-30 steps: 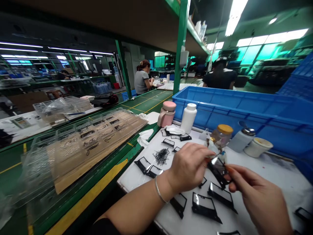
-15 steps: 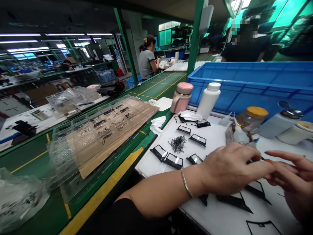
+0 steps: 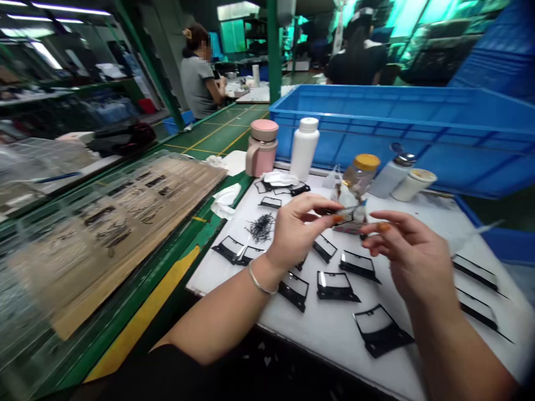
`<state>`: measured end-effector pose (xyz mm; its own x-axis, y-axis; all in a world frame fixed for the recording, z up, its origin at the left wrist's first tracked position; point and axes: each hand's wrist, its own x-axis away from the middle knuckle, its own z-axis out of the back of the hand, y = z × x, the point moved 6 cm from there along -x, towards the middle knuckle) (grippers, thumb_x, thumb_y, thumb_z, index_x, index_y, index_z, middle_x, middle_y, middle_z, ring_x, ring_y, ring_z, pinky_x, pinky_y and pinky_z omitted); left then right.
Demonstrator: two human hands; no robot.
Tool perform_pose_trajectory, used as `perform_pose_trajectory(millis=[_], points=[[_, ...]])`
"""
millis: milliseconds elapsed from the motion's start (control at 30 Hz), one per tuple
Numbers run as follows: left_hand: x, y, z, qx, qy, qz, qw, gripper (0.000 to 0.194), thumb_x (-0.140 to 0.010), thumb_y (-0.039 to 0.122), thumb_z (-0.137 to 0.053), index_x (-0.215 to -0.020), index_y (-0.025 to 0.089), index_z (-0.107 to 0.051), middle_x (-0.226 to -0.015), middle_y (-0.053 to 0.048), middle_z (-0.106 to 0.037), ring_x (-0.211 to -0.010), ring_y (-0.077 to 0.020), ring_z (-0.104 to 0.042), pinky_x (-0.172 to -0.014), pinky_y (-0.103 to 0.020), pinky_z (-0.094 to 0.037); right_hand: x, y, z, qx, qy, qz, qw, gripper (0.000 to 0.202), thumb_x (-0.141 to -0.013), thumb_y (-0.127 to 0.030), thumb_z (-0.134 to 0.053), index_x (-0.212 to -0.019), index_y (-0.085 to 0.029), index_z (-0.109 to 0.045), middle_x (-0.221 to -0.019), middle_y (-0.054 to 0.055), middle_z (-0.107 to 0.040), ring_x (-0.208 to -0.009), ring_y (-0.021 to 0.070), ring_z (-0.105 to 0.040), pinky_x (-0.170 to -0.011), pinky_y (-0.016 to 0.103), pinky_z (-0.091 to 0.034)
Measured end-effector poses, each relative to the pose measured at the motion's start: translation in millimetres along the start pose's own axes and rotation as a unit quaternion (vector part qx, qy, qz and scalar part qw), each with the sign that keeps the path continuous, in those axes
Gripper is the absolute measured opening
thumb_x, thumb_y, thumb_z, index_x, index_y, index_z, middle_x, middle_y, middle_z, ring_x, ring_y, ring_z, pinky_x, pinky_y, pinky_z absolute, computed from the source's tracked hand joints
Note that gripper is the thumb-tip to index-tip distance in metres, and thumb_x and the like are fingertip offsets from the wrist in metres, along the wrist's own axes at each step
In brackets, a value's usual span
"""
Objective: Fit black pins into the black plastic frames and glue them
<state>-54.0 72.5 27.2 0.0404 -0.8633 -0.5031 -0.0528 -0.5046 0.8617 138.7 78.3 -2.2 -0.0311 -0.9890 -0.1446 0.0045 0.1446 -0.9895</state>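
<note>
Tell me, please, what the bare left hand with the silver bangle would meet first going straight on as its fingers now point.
The left hand would probably meet the bare right hand, facing it across a small gap, though the depth between them is unclear.

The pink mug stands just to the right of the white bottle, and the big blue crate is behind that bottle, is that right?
Not quite: in the head view, the pink mug stands to the left of the white bottle. The big blue crate is indeed behind that bottle.
</note>
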Motion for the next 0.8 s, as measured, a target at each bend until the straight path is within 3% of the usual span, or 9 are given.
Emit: perform_pose_trajectory(millis=[133, 233, 333, 500, 633, 800], points=[[1, -24, -10.2, 0.21, -0.002, 0.121, 0.97, 0.016, -0.074, 0.019, -0.077, -0.09, 0.022, -0.074, -0.087, 0.0, -0.07, -0.077, -0.0097, -0.063, -0.071, -0.02, -0.052, 1, 3, -11, 0.0, -0.087, -0.001, 0.996, 0.032, -0.08, -0.037, -0.072, -0.108, -0.021, -0.068, -0.096, 0.007, -0.071, -0.073, 0.0172, -0.069, -0.052, 0.022, -0.05], [6, -30, -18.9, 0.261, -0.018, 0.174, 0.949, 0.017, -0.072, 0.018, -0.078, -0.089, 0.021, -0.073, -0.085, 0.0, -0.071, -0.075, -0.0092, -0.064, -0.07, -0.019, -0.052, 4, 2, -15, 0.004, -0.112, 0.005, 0.994, 0.019, -0.082, -0.033, -0.071, -0.094, -0.018, -0.071, -0.081, 0.005, -0.072, -0.067, 0.0152, -0.068, -0.052, 0.021, -0.05], [7, -29, -18.3, 0.222, -0.025, 0.167, 0.96, 0.021, -0.07, 0.018, -0.08, -0.089, 0.019, -0.072, -0.088, 0.0, -0.071, -0.078, -0.0104, -0.065, -0.071, -0.02, -0.053, 5, -3, -12, 0.026, -0.089, 0.029, 0.995, 0.015, -0.083, -0.031, -0.07, -0.081, -0.016, -0.071, -0.063, 0.002, -0.068, -0.058, 0.0121, -0.064, -0.053, 0.02, -0.049], [2, -19, -12.3, 0.034, -0.059, 0.118, 0.991, 0.022, -0.074, 0.02, -0.076, -0.094, 0.014, -0.071, -0.094, -0.006, -0.071, -0.085, -0.0141, -0.064, -0.073, -0.023, -0.053, 8, -14, -3, 0.139, 0.0, 0.096, 0.986, 0.014, -0.082, -0.029, -0.07, -0.078, -0.016, -0.07, -0.061, 0.0, -0.067, -0.054, 0.0118, -0.063, -0.052, 0.02, -0.049], [1, -17, -14.4, -0.047, -0.107, 0.121, 0.986, 0.017, -0.078, 0.02, -0.07, -0.094, 0.012, -0.072, -0.087, -0.006, -0.07, -0.076, -0.0127, -0.062, -0.07, -0.022, -0.05, 10, -21, 0, 0.203, 0.033, 0.138, 0.969, 0.012, -0.083, -0.027, -0.069, -0.078, -0.016, -0.07, -0.059, -0.001, -0.066, -0.053, 0.012, -0.063, -0.052, 0.021, -0.047], [2, -19, -16.0, -0.054, -0.15, 0.179, 0.971, 0.016, -0.081, 0.024, -0.067, -0.091, 0.012, -0.072, -0.077, -0.004, -0.067, -0.068, -0.0111, -0.056, -0.063, -0.022, -0.044, 11, -26, 2, 0.238, 0.032, 0.154, 0.959, 0.011, -0.085, -0.026, -0.066, -0.079, -0.018, -0.069, -0.059, -0.002, -0.065, -0.053, 0.0115, -0.062, -0.052, 0.021, -0.045]])
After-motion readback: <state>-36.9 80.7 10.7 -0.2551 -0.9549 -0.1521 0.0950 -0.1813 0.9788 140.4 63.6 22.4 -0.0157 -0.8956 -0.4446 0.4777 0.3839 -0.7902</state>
